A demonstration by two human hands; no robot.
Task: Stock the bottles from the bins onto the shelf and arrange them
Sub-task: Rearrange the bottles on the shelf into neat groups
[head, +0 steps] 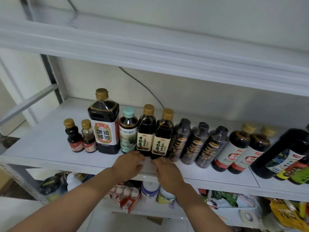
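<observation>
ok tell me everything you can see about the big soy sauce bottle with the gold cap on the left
The big soy sauce bottle stands upright on the white shelf, the tallest in its row. It looks like clear plastic with squared shoulders, filled with dark liquid almost to the neck, and its gold cap is on. A white label with a red band carries large dark Chinese characters. A small gold-capped bottle sits close on its left and the teal-capped bottle close on its right; whether they touch is unclear. Neither hand reaches it.
</observation>
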